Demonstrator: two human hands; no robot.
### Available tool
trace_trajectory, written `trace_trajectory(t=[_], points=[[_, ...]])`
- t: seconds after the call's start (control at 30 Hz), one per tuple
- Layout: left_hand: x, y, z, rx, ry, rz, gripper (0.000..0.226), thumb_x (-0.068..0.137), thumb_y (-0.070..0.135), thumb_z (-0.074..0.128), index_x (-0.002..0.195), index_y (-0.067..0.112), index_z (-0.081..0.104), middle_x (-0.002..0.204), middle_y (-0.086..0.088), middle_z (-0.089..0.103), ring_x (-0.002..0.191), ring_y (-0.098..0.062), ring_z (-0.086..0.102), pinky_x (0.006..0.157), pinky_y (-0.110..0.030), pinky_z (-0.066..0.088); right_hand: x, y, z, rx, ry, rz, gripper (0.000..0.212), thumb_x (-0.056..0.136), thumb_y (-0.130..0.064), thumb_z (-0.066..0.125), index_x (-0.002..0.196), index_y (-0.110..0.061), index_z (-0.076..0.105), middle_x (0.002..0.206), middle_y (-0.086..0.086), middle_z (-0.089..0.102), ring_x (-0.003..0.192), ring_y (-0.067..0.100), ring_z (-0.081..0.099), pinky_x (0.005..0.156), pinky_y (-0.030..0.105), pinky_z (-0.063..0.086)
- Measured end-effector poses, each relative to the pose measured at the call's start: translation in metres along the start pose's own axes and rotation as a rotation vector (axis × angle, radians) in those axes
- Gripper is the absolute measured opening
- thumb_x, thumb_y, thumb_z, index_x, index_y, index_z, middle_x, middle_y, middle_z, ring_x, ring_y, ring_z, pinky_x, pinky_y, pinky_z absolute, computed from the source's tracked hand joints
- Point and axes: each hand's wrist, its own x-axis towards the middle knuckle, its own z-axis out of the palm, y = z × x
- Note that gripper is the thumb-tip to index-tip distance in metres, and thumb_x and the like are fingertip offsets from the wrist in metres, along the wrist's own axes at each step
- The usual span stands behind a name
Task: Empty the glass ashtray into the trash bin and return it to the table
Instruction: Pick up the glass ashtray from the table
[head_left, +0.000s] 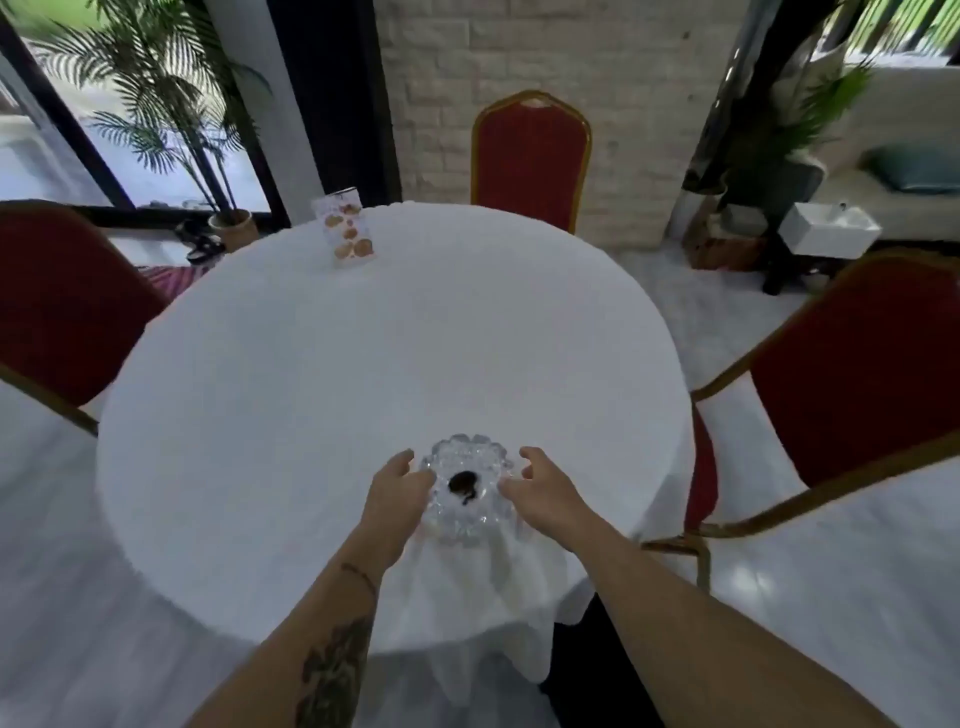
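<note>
A cut-glass ashtray (467, 491) with a dark lump of ash in its middle sits on the round table (322, 395), near the front edge under a white cloth. My left hand (397, 488) is at its left rim and my right hand (540, 491) at its right rim. Fingers of both are apart and curved toward the glass. I cannot tell whether they touch it. No trash bin is in view.
Red chairs with gold frames stand at the left (62, 301), far side (530, 156) and right (852, 374). A printed card holder (345, 228) stands at the table's far left. A potted palm (176, 114) is behind; a small white basin (828, 231) stands at the right.
</note>
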Motion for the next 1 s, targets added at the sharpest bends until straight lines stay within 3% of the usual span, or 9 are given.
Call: trace_trajectory(t=[0.1, 0.17, 0.27, 0.37, 0.47, 0.6, 0.73, 0.9, 1.0], points=[[0.004, -0.006, 0.008, -0.002, 0.033, 0.03, 0.063, 0.094, 0.01, 0.054, 0.154, 0.01, 0.034, 0.158, -0.01, 0.037, 0.141, -0.027, 0.041, 0.1, -0.031, 0.036, 0.009, 0.002, 0.003, 0.017, -0.005, 0.007, 0.068, 0.096, -0.025, 0.056, 0.158, -0.019, 0.028, 0.15, 0.011, 0.045, 0.128, 0.027, 0.052, 0.103, 0.039, 0.047], [0.006, -0.008, 0.013, -0.034, 0.045, -0.001, 0.063, 0.094, 0.009, 0.053, 0.154, 0.009, 0.034, 0.157, -0.008, 0.039, 0.14, -0.026, 0.042, 0.099, -0.029, 0.037, 0.016, 0.002, 0.007, 0.03, 0.002, 0.008, 0.068, 0.094, -0.024, 0.056, 0.157, -0.019, 0.031, 0.146, 0.009, 0.05, 0.124, 0.026, 0.056, 0.103, 0.042, 0.049], [0.008, -0.012, 0.017, -0.008, 0.051, -0.022, 0.066, 0.084, 0.018, 0.055, 0.148, 0.008, 0.042, 0.153, -0.009, 0.046, 0.137, -0.03, 0.048, 0.109, -0.041, 0.043, 0.018, 0.0, 0.012, 0.043, 0.012, 0.002, 0.064, 0.089, -0.025, 0.057, 0.151, -0.021, 0.041, 0.143, 0.007, 0.056, 0.125, 0.027, 0.056, 0.106, 0.046, 0.048], [0.017, -0.021, 0.018, -0.013, 0.069, -0.033, 0.06, 0.074, 0.024, 0.055, 0.132, 0.013, 0.056, 0.131, -0.014, 0.063, 0.116, -0.033, 0.062, 0.099, -0.046, 0.053, 0.021, -0.002, 0.015, 0.064, 0.035, -0.015, 0.057, 0.088, -0.022, 0.058, 0.144, -0.02, 0.049, 0.136, 0.005, 0.06, 0.119, 0.025, 0.06, 0.102, 0.044, 0.05], [0.023, -0.027, 0.018, -0.043, 0.064, -0.039, 0.066, 0.069, 0.023, 0.054, 0.135, 0.023, 0.059, 0.122, -0.007, 0.069, 0.099, -0.023, 0.071, 0.09, -0.049, 0.059, 0.023, -0.001, 0.018, 0.063, 0.038, -0.017, 0.059, 0.091, -0.02, 0.058, 0.148, -0.019, 0.044, 0.146, 0.006, 0.052, 0.128, 0.025, 0.053, 0.103, 0.036, 0.045], [0.031, -0.039, 0.018, -0.062, 0.06, -0.025, 0.066, 0.068, 0.018, 0.052, 0.132, 0.032, 0.061, 0.126, -0.003, 0.069, 0.098, -0.018, 0.072, 0.086, -0.045, 0.062, 0.024, 0.004, 0.019, 0.06, 0.027, -0.029, 0.062, 0.095, -0.016, 0.056, 0.153, -0.018, 0.036, 0.155, 0.008, 0.04, 0.137, 0.024, 0.044, 0.095, 0.029, 0.038], [0.001, -0.02, 0.022, -0.034, 0.136, -0.031, 0.058, 0.082, 0.004, 0.055, 0.134, 0.029, 0.063, 0.106, 0.006, 0.073, 0.087, -0.01, 0.07, 0.08, -0.035, 0.062, 0.021, 0.008, 0.019, 0.082, -0.006, -0.032, 0.061, 0.097, -0.01, 0.054, 0.154, -0.016, 0.033, 0.154, 0.009, 0.035, 0.119, 0.018, 0.044, 0.087, 0.026, 0.037], [-0.016, -0.02, 0.026, -0.047, 0.145, -0.022, 0.055, 0.083, 0.002, 0.058, 0.129, 0.031, 0.065, 0.09, 0.013, 0.071, 0.081, -0.013, 0.072, 0.074, -0.032, 0.061, 0.009, 0.011, 0.015, 0.132, -0.003, -0.027, 0.06, 0.094, -0.012, 0.057, 0.15, -0.021, 0.036, 0.148, 0.006, 0.038, 0.115, 0.02, 0.052, 0.089, 0.036, 0.054], [-0.024, -0.018, 0.028, -0.053, 0.141, 0.004, 0.057, 0.085, -0.001, 0.055, 0.133, 0.029, 0.063, 0.086, 0.019, 0.065, 0.076, -0.005, 0.065, 0.077, -0.031, 0.056, -0.001, 0.015, 0.011, 0.187, 0.01, 0.005, 0.058, 0.083, -0.022, 0.062, 0.136, -0.032, 0.042, 0.135, 0.005, 0.047, 0.108, 0.027, 0.061, 0.091, 0.048, 0.057]])
